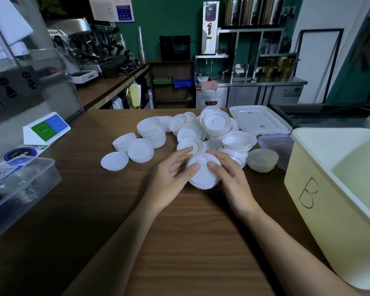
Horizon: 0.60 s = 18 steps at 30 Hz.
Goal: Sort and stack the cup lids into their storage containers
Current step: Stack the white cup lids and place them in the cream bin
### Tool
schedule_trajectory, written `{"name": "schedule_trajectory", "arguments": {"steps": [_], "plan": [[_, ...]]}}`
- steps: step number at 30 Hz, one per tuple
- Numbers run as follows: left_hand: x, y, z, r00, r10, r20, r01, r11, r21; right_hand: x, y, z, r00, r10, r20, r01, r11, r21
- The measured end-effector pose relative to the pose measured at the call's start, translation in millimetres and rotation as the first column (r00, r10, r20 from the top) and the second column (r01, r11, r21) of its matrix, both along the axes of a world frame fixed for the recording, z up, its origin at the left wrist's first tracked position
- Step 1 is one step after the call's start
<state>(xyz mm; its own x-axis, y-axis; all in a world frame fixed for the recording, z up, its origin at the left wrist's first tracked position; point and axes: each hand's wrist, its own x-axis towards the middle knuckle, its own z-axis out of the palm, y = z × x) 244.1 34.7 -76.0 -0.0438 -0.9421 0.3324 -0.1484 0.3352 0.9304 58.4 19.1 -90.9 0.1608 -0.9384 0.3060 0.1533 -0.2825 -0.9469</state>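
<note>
Pinching white lid (203, 175) | left hand (171, 178) on left rim | right hand (233, 184) on right rim

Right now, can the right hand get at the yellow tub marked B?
Probably yes. The right hand holds the white lid stack with the left hand, and the open yellow tub marked B stands to its right; only bare counter lies between, though the tall wall must be cleared.

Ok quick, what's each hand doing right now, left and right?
Left hand: holding the lid stack, thumb on top.
Right hand: holding the same lid stack, thumb on top.
</note>
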Motion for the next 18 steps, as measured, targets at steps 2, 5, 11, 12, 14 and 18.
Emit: {"name": "schedule_trajectory", "arguments": {"steps": [2, 5, 11, 12, 14, 18], "plan": [[0.4, 0.8, 0.2, 1.0, -0.018, -0.015, 0.018, 0.999, 0.031, 0.2, -0.8, -0.7, 1.0, 0.011, 0.03, -0.011, 1.0, 0.015], [-1.3, 2.2, -0.1, 0.999, -0.04, 0.002, 0.039, 0.998, 0.04, -0.7, -1.0, -1.6, 0.999, 0.017, 0.027, -0.018, 1.0, 0.021], [4.0, -3.1, -0.1, 1.0, -0.001, 0.023, 0.001, 1.0, 0.023, 0.4, 1.3, 0.5, 1.0, 0.028, -0.008, -0.028, 1.0, -0.009], [4.3, -3.1, -0.6, 1.0, -0.002, 0.028, 0.001, 1.0, 0.021, 0.1, 1.7, 0.9, 0.999, 0.029, -0.02, -0.029, 0.999, -0.013], [4.3, -3.2, -1.5, 0.999, 0.008, 0.042, -0.008, 1.0, 0.006, -1.1, 1.9, 1.3, 0.999, 0.031, -0.043, -0.031, 0.999, -0.009], [7.0, -2.1, -1.2, 0.994, 0.04, 0.098, -0.039, 0.999, -0.017, -2.0, 1.5, 0.9, 0.997, 0.013, -0.072, -0.014, 1.0, -0.012]]}}
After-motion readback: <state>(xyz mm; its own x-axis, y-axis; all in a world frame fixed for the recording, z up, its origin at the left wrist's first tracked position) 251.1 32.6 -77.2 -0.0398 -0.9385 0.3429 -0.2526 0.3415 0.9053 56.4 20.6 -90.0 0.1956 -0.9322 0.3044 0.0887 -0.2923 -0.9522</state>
